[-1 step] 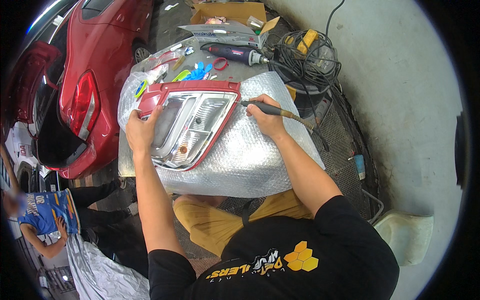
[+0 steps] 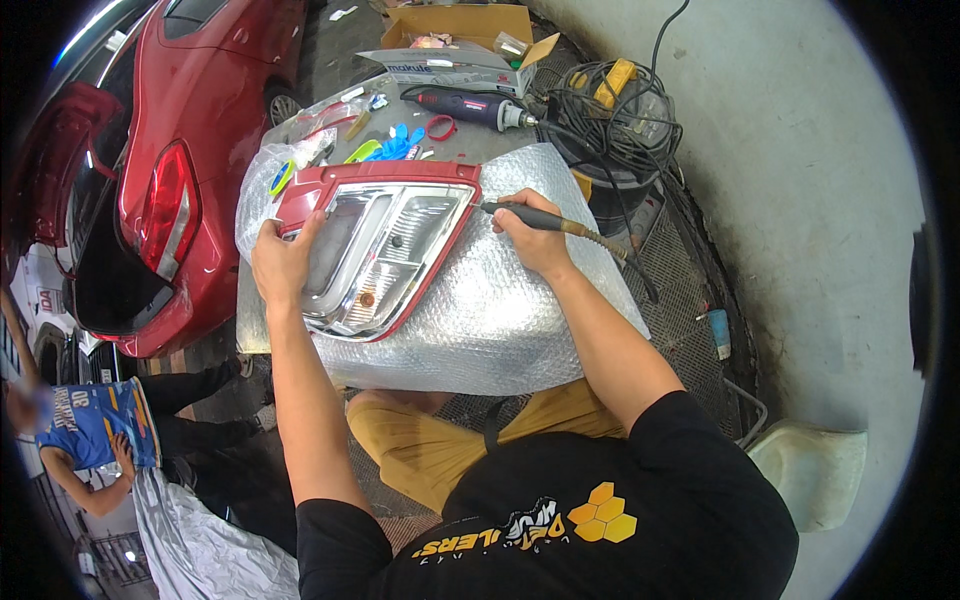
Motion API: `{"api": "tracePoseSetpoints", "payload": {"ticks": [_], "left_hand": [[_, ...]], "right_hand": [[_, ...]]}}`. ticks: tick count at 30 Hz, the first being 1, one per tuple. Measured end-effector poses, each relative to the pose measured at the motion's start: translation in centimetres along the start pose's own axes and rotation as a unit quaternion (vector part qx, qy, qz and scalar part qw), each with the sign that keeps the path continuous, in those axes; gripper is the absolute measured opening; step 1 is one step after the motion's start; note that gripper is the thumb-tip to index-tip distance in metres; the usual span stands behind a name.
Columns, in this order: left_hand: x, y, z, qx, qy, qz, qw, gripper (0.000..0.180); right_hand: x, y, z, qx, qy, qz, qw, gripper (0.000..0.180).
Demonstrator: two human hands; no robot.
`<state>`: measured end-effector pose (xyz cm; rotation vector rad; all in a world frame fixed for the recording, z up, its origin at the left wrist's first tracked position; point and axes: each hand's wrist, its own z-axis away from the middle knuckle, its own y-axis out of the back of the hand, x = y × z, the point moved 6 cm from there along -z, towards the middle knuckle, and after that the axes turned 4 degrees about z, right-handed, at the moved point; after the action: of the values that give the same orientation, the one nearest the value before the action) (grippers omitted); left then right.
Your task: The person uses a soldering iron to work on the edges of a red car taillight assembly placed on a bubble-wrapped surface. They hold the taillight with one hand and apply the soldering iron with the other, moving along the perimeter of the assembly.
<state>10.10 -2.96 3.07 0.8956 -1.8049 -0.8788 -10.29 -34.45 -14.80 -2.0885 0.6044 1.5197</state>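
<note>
A car tail light point(image 2: 385, 250) with a red rim and clear lenses lies on a sheet of bubble wrap point(image 2: 500, 320) spread over a small table. My left hand point(image 2: 283, 262) presses on the lamp's left edge and holds it down. My right hand point(image 2: 535, 240) grips a dark pen-shaped handpiece point(image 2: 515, 212) on a flexible shaft. The handpiece's tip points left, at the lamp's upper right edge. My right wrist rests on the bubble wrap.
A rotary tool body point(image 2: 470, 108), small blue, green and red hand tools point(image 2: 395, 145) and an open cardboard box point(image 2: 460, 40) lie behind the lamp. Coiled cable tops a black bucket point(image 2: 610, 110). A red car point(image 2: 190, 150) stands at the left. Another person point(image 2: 90, 430) crouches lower left.
</note>
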Motion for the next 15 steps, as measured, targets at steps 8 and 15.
{"api": "tracePoseSetpoints", "payload": {"ticks": [8,15], "left_hand": [[0.2,0.0,0.0,0.0,-0.004,-0.006,1.0,0.084],[0.36,-0.01,0.06,-0.007,0.007,-0.002,1.0,0.084]], "right_hand": [[0.05,-0.14,0.13,-0.012,-0.012,0.003,1.0,0.019],[0.1,-0.33,0.37,-0.046,-0.001,0.038,0.998,0.018]]}}
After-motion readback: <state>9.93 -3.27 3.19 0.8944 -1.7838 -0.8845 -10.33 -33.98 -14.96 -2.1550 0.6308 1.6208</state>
